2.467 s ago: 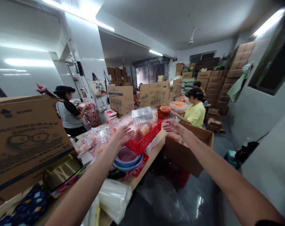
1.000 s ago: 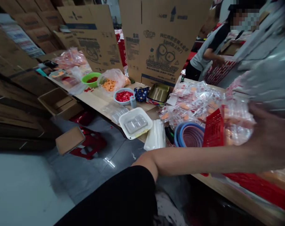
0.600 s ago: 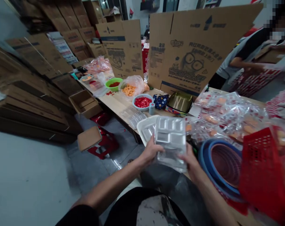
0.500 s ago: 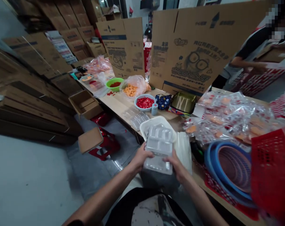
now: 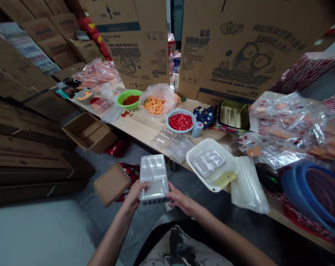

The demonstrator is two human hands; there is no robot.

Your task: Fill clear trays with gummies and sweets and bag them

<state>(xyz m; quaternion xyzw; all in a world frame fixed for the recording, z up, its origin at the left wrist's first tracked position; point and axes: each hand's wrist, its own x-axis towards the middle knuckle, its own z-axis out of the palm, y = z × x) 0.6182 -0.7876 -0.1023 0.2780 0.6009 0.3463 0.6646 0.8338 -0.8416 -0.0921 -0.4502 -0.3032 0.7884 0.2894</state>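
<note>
Between my hands, in front of my body and off the table's edge, is a stack of clear plastic trays (image 5: 153, 173) with moulded compartments. My left hand (image 5: 136, 193) grips its left side, thumb on top. My right hand (image 5: 178, 197) holds the lower right corner with its fingertips. To the right, a white perforated basket (image 5: 193, 157) contains another clear compartment tray (image 5: 207, 162) and a yellowish piece (image 5: 225, 180). Flat clear trays (image 5: 180, 147) lie at the table's near edge.
A bowl of red packets (image 5: 180, 122), a bag of orange pieces (image 5: 154, 106) and a green bowl (image 5: 129, 99) stand on the table (image 5: 141, 123). Plastic sleeves (image 5: 247, 184) hang over its edge. Below are a cardboard-topped stool (image 5: 112, 184) and an open carton (image 5: 88, 133).
The tray stack has moved left with both hands, from over the white basket to clear of the table. The basket's contents now show. The view has tilted down.
</note>
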